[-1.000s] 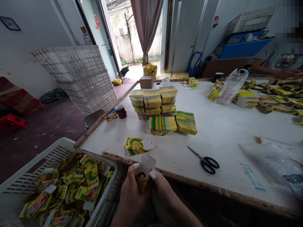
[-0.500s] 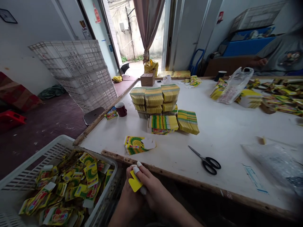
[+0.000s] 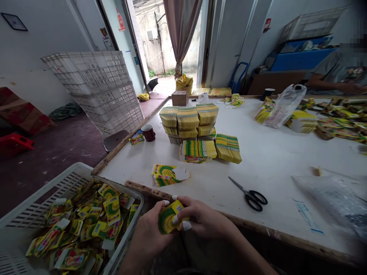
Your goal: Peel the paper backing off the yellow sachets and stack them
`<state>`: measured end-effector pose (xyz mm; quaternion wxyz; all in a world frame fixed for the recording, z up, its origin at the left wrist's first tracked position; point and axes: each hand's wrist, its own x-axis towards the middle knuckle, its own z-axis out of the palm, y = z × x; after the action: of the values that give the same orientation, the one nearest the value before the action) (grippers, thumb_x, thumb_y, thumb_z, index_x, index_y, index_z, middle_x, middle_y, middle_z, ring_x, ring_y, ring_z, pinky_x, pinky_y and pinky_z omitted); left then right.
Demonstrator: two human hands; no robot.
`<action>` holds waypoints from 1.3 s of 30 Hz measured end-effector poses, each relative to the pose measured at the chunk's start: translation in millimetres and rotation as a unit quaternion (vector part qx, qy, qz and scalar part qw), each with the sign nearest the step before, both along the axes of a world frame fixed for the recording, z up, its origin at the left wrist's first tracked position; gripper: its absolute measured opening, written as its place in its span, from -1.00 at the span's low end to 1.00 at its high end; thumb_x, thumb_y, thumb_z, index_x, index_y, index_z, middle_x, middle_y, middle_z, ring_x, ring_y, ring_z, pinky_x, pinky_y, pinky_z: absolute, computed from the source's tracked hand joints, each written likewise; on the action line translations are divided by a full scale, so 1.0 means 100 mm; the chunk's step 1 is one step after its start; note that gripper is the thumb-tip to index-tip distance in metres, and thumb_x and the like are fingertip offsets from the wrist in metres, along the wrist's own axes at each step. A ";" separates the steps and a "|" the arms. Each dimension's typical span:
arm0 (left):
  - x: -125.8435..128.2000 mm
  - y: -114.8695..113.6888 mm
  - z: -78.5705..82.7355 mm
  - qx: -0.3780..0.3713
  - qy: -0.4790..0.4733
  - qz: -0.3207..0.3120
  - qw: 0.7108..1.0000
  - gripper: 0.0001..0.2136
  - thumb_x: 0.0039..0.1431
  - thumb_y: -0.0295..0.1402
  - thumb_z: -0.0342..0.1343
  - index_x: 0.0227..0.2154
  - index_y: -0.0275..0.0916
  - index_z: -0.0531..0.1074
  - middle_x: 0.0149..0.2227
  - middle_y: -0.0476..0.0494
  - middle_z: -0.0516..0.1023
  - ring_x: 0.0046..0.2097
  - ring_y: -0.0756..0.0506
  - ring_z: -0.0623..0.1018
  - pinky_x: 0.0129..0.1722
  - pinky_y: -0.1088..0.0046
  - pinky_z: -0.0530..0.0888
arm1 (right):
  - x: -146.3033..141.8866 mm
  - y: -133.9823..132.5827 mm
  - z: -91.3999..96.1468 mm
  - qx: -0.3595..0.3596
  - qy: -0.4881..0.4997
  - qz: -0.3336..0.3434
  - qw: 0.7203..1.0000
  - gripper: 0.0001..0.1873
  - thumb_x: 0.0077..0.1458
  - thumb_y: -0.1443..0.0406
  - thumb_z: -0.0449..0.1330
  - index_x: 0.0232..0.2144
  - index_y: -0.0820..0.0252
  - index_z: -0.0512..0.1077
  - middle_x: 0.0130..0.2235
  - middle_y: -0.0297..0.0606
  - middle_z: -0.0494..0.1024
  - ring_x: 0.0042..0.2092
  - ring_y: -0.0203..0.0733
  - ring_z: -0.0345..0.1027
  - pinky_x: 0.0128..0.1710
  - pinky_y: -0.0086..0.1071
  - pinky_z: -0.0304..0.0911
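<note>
Between my two hands, just in front of the table's near edge, is a small yellow and green printed box [image 3: 169, 218]. My left hand [image 3: 153, 225] grips it from the left, thumb along its upper side. From the right, my right hand [image 3: 197, 217] closes its fingers on it; white covers sit on several fingertips. Past my hands, a small pile of flat printed boxes [image 3: 168, 173] lies on the table. To my lower left, a white plastic basket [image 3: 137, 214] holds many more yellow-green boxes.
Stacked bundles of flat boxes [image 3: 187, 118] stand mid-table. Black-handled scissors [image 3: 254, 198] lie to the right, near a clear plastic bag [image 3: 329, 202]. A dark red mug [image 3: 148, 133] stands at the left edge. Across the table at right sits a person [image 3: 329, 74].
The box has turned so its printed broad face shows instead of a plain yellow flap. My hands have moved apart around it, and the right hand has shifted rightward.
</note>
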<state>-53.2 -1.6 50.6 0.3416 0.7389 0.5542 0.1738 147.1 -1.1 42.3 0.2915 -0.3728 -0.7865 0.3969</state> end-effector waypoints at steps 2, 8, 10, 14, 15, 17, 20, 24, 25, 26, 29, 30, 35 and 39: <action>0.02 0.00 -0.01 0.013 0.019 0.000 1.000 -0.53 -0.14 -0.31 0.23 -0.08 -0.14 0.33 -0.20 -0.13 0.57 -0.16 -0.24 0.56 -0.20 0.30 0.43 | -0.02 0.02 -0.03 0.010 0.003 -0.037 0.999 -0.74 0.05 0.48 0.13 -0.28 0.10 0.53 -0.05 -0.21 0.45 -0.08 -0.18 0.43 -0.06 -0.35 0.31; 0.00 0.05 0.00 -0.003 -0.008 0.008 1.000 -0.57 -0.11 -0.29 0.21 -0.10 -0.15 0.34 -0.19 -0.13 0.58 -0.17 -0.21 0.56 -0.20 0.33 0.44 | -0.20 -0.03 -0.28 0.018 0.043 -0.084 0.995 -0.80 0.15 0.29 0.16 -0.15 0.18 0.41 0.19 0.02 0.27 0.23 -0.01 0.17 0.10 -0.23 0.20; -0.03 0.07 0.03 -0.021 -0.026 0.003 0.999 -0.58 -0.09 -0.23 0.22 -0.11 -0.17 0.35 -0.18 -0.11 0.58 -0.17 -0.18 0.55 -0.20 0.35 0.44 | -0.18 -0.04 -0.30 0.006 0.021 -0.054 0.998 -0.69 0.13 0.24 0.19 -0.07 0.18 0.38 0.27 0.04 0.15 0.29 0.04 0.05 0.14 -0.20 0.16; -0.06 0.08 0.07 -0.059 -0.034 -0.010 0.998 -0.55 -0.14 -0.28 0.26 -0.12 -0.20 0.37 -0.20 -0.08 0.59 -0.18 -0.16 0.56 -0.20 0.39 0.45 | -0.05 0.01 -0.22 -0.007 0.006 -0.011 1.000 -0.81 0.14 0.29 0.17 -0.17 0.16 0.45 0.14 -0.04 0.31 0.16 -0.03 0.26 0.06 -0.25 0.25; -0.04 0.08 0.06 -0.068 -0.035 -0.018 0.997 -0.54 -0.17 -0.30 0.27 -0.13 -0.20 0.38 -0.21 -0.07 0.59 -0.19 -0.16 0.56 -0.21 0.39 0.45 | -0.01 0.02 -0.19 -0.010 0.010 0.006 1.000 -0.83 0.12 0.30 0.18 -0.20 0.16 0.47 0.09 -0.07 0.34 0.12 -0.05 0.29 0.05 -0.26 0.25; 0.00 0.07 0.05 -0.077 -0.033 -0.030 0.996 -0.53 -0.19 -0.32 0.28 -0.13 -0.20 0.38 -0.24 -0.05 0.59 -0.22 -0.15 0.56 -0.23 0.40 0.45 | 0.02 0.05 -0.14 -0.022 0.026 0.028 0.999 -0.84 0.08 0.32 0.21 -0.23 0.17 0.46 0.04 -0.11 0.37 0.06 -0.08 0.33 0.04 -0.28 0.25; 0.09 0.04 0.02 -0.052 -0.015 -0.009 0.999 -0.56 -0.13 -0.32 0.23 -0.11 -0.18 0.35 -0.23 -0.06 0.58 -0.21 -0.15 0.56 -0.23 0.39 0.44 | -0.04 0.03 -0.18 -0.032 0.083 -0.017 0.996 -0.68 0.04 0.33 0.22 -0.11 0.17 0.36 0.02 -0.13 0.35 0.00 -0.12 0.32 0.01 -0.27 0.26; -0.04 0.06 -0.03 -0.020 0.016 0.011 1.000 -0.54 -0.05 -0.27 0.17 -0.03 -0.16 0.28 -0.12 -0.11 0.55 -0.10 -0.18 0.54 -0.13 0.34 0.44 | -0.23 0.00 -0.34 -0.022 0.138 -0.070 0.988 -0.24 -0.03 0.30 0.29 0.17 0.19 0.05 0.12 -0.04 0.27 0.11 -0.04 0.23 0.11 -0.19 0.19; -0.16 0.08 -0.05 -0.013 0.033 0.021 0.999 -0.52 -0.03 -0.23 0.16 -0.01 -0.16 0.27 -0.09 -0.14 0.54 -0.08 -0.20 0.53 -0.10 0.30 0.43 | -0.26 0.03 -0.36 -0.023 0.138 -0.070 0.988 -0.16 -0.05 0.27 0.33 0.19 0.20 0.00 0.13 -0.02 0.26 0.12 -0.04 0.23 0.11 -0.20 0.19; -0.30 0.11 -0.07 0.001 0.057 0.039 0.998 -0.48 -0.03 -0.17 0.16 0.02 -0.17 0.25 -0.06 -0.17 0.52 -0.05 -0.22 0.52 -0.06 0.26 0.42 | -0.27 0.07 -0.37 -0.021 0.122 -0.080 0.989 -0.13 -0.07 0.25 0.35 0.20 0.22 0.00 0.12 -0.03 0.30 0.08 -0.06 0.29 0.07 -0.23 0.23; -0.78 0.24 -0.15 0.129 0.166 0.174 0.962 -0.31 -0.10 -0.03 0.14 0.06 -0.36 0.22 0.03 -0.43 0.42 0.08 -0.41 0.41 0.06 0.02 0.34 | -0.24 0.33 -0.34 -0.001 0.002 -0.183 0.983 -0.44 0.10 0.29 0.22 0.11 0.23 0.15 -0.08 -0.16 0.48 -0.20 -0.23 0.42 -0.16 -0.38 0.35; -0.91 0.28 -0.18 0.175 0.198 0.219 0.939 -0.21 -0.16 0.03 0.16 0.08 -0.43 0.19 0.07 -0.53 0.34 0.14 -0.49 0.32 0.08 -0.07 0.29 | -0.23 0.44 -0.32 0.010 -0.036 -0.222 0.974 -0.55 0.15 0.34 0.15 0.07 0.24 0.19 -0.12 -0.16 0.49 -0.22 -0.23 0.41 -0.17 -0.37 0.33; -0.94 0.61 -0.41 0.230 0.137 0.183 0.946 -0.20 -0.05 0.08 0.10 0.12 -0.43 0.11 0.10 -0.52 0.28 0.19 -0.44 0.27 0.14 -0.04 0.25 | -0.30 0.94 -0.31 0.037 -0.158 -0.258 0.953 -0.49 0.02 0.48 0.19 0.06 0.31 0.27 -0.04 0.02 0.46 -0.03 -0.01 0.32 -0.01 -0.19 0.21; -0.51 1.14 -0.60 0.210 0.128 0.053 0.968 -0.11 -0.10 -0.08 0.24 0.20 -0.40 -0.05 0.25 -0.55 0.07 0.30 -0.40 0.08 0.23 -0.01 0.10 | -0.45 1.07 -0.39 0.040 -0.250 -0.251 0.934 -0.58 0.03 0.56 0.11 -0.03 0.28 0.35 -0.07 0.02 0.47 -0.04 0.03 0.30 -0.06 -0.17 0.20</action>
<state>-104.4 112.3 -9.0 0.0953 0.7798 0.5825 0.2086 102.0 106.0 3.1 0.1901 -0.6332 -0.7301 0.1728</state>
